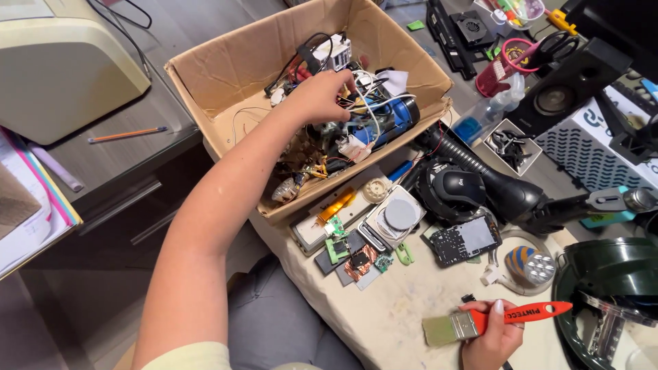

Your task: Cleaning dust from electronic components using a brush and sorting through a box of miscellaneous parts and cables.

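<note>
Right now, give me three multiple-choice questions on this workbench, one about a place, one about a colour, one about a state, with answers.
1. Where is the left hand?
A. in the cardboard box
B. on the black speaker
C. on the pencil

2. What colour is the paintbrush handle?
A. blue
B. orange-red
C. green

3. How is the right hand?
A. open and empty
B. resting flat
C. closed on the paintbrush

Answers: 1 A, the hand reaches among the wires inside the box. 2 B, the handle is bright orange-red. 3 C, the fingers wrap the handle.
</note>
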